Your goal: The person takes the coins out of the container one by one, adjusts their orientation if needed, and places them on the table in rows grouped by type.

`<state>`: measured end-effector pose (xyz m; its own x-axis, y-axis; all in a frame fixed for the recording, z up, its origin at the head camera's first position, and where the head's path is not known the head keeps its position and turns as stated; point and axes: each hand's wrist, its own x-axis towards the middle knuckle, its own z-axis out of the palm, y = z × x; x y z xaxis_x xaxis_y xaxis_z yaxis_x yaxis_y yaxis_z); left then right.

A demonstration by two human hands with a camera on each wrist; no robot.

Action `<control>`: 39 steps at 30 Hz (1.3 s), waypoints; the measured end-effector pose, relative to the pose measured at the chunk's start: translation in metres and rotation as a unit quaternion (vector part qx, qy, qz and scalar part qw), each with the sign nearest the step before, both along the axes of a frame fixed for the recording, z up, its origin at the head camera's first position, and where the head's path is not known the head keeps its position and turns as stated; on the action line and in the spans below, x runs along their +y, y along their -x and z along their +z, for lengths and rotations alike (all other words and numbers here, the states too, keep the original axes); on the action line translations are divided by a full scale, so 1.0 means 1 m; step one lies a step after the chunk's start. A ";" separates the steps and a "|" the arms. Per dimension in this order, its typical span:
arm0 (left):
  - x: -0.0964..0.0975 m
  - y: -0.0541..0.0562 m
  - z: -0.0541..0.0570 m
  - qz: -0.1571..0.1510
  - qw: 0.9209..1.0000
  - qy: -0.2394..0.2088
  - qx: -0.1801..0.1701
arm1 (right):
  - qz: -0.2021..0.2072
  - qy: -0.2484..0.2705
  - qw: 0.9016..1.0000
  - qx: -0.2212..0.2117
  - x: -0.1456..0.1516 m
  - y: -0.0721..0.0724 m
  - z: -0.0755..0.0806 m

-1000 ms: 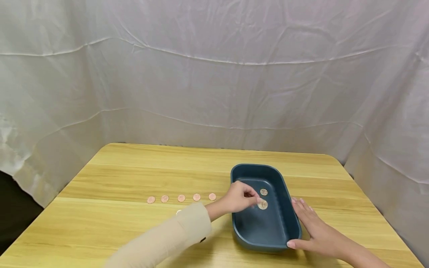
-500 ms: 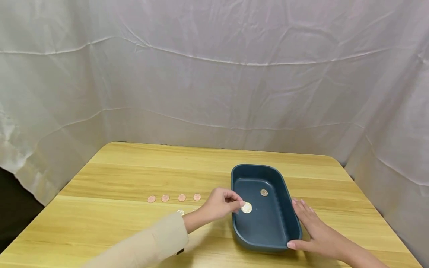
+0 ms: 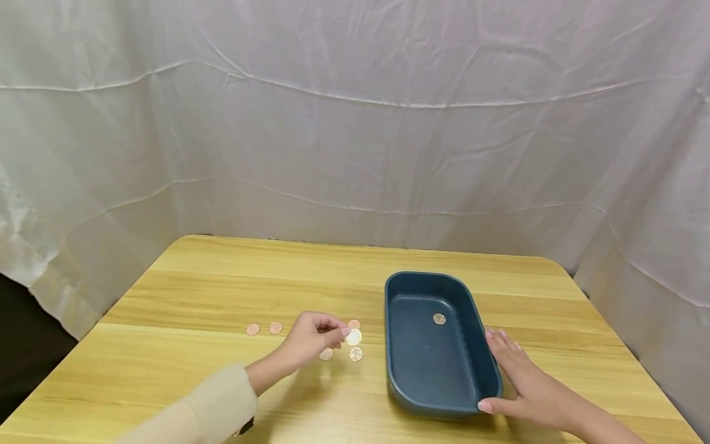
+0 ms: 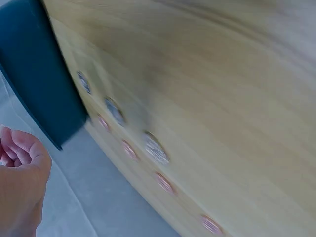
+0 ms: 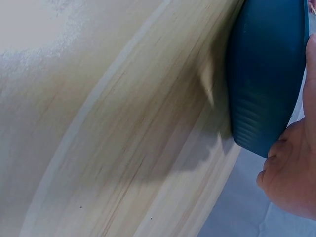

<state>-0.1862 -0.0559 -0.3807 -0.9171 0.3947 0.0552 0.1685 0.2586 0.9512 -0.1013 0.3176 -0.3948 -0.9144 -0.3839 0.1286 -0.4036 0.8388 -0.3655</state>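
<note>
My left hand [image 3: 310,340] is over the table, left of the dark blue bin [image 3: 435,370]. It pinches a shiny gold-coloured coin [image 3: 353,337] between thumb and fingers. Below and behind this coin lie a copper-coloured coin [image 3: 354,324] and two paler coins, one a silvery coin [image 3: 355,354]. Further left are two copper-coloured coins [image 3: 275,328]; the left hand hides part of the row. One coin [image 3: 439,319] lies inside the bin. My right hand [image 3: 521,385] rests against the bin's right side, fingers extended, thumb at the near right corner of the rim.
The wooden table [image 3: 183,364] has rounded far corners. A pale wrinkled curtain [image 3: 355,154] hangs behind it and along both sides. In the left wrist view, copper-coloured coins [image 4: 164,183] and larger silvery coins [image 4: 156,148] lie in two rows near the bin.
My left hand has moved left out of the bin, carrying the gold-coloured coin over the table. More coins at the right end of the rows now show. The right hand and bin stay put.
</note>
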 end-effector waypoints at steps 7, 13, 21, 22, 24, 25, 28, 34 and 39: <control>-0.031 -0.002 0.000 0.037 0.999 0.022 -0.009 | 0.004 -0.002 1.000 0.002 0.000 0.000 0.000; -0.055 -0.002 -0.004 0.066 0.997 0.041 -0.012 | 0.006 -0.002 1.000 0.003 0.001 0.000 0.000; -0.081 -0.006 -0.014 0.167 0.980 0.101 -0.033 | 0.009 -0.012 1.000 0.001 0.002 0.001 0.003; -0.084 -0.006 -0.016 0.174 0.978 0.112 -0.035 | 0.009 -0.014 1.000 0.000 0.002 0.002 0.003; -0.089 -0.007 -0.020 0.182 0.974 0.127 -0.045 | 0.009 -0.014 1.000 -0.004 0.002 0.002 0.004; -0.092 -0.007 -0.022 0.183 0.973 0.132 -0.053 | 0.009 -0.013 1.000 -0.006 0.002 0.003 0.004; -0.097 -0.007 -0.028 0.185 0.970 0.139 -0.078 | 0.006 -0.008 1.000 -0.016 0.002 0.004 0.005; -0.098 -0.005 -0.029 0.199 0.960 0.171 -0.097 | -0.006 0.008 0.999 -0.043 0.002 0.004 0.004; -0.094 -0.002 -0.024 0.200 0.952 0.208 -0.102 | -0.006 0.006 0.999 -0.039 0.001 0.003 0.003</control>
